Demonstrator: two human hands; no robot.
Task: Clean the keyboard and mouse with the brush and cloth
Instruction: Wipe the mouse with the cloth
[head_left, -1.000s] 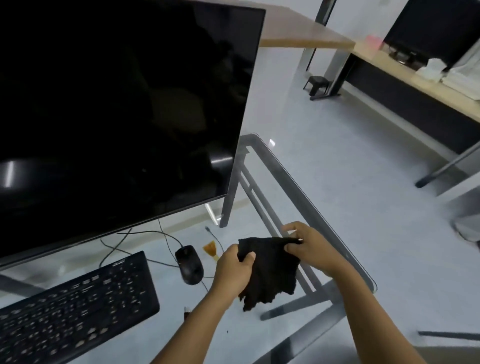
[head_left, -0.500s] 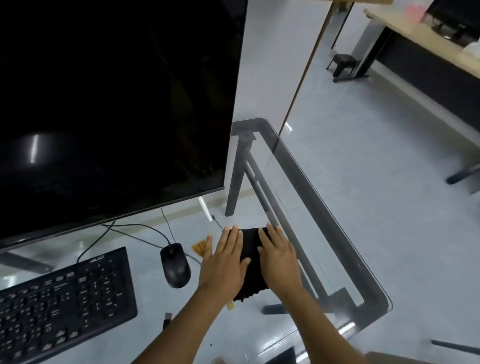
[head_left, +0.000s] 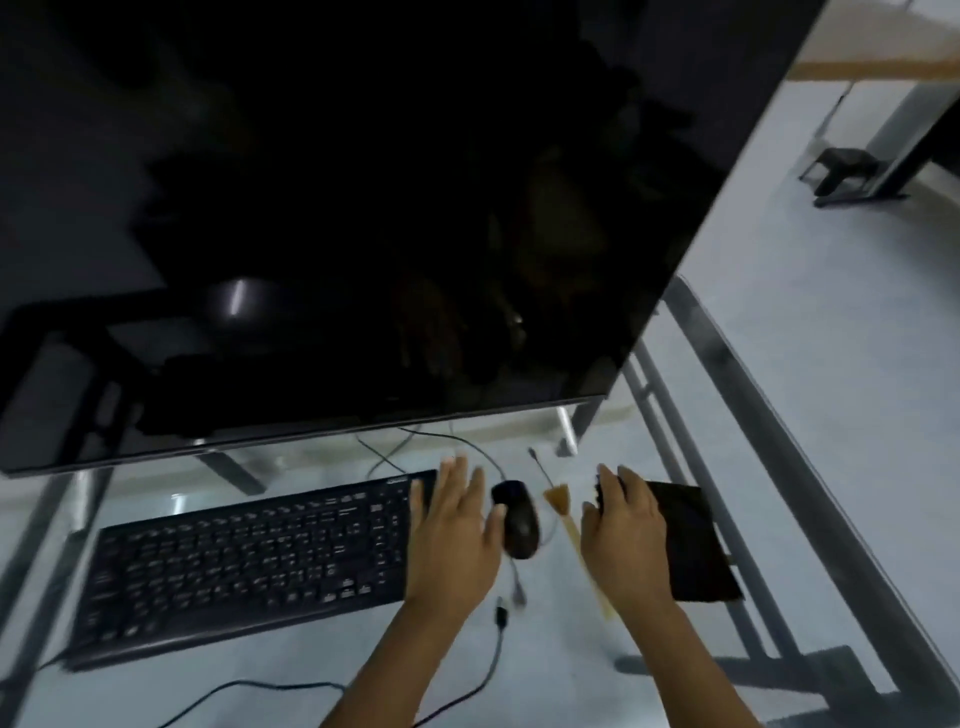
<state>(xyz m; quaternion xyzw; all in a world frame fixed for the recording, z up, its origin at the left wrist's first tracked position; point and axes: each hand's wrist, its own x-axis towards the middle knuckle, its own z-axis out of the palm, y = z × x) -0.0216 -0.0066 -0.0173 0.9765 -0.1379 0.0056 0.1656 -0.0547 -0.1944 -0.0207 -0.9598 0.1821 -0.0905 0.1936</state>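
The brush (head_left: 563, 525) looks light and stiff, a thin pale handle with a small fan of bristles at its far end; the handle, near its middle, is probably the place to pinch it, leaving the bristles free. The cloth (head_left: 696, 545) is dark, soft and limp, lying folded flat, so any edge or a bunched handful should serve, and it should drape rather than hold shape. The mouse (head_left: 517, 519) is a smooth, rounded black shell, likely a little slippery, and its thin cable will tug if it is lifted far. The keyboard (head_left: 249, 556) is broad, rigid and heavier, best cleaned where it lies on the glass table (head_left: 571, 665).

Taking the mouse as landmark: the keyboard lies just to its left, the brush just to its right, and the cloth further right beyond the brush. The left hand (head_left: 452, 535) hovers spread and empty between keyboard and mouse, overlapping the keyboard's right end, thumb close beside the mouse. The right hand (head_left: 626, 540) is flat and unclenched, grasping nothing, its palm over the cloth's left edge and just right of the brush handle; whether it presses the cloth cannot be told, as the frame is blurred
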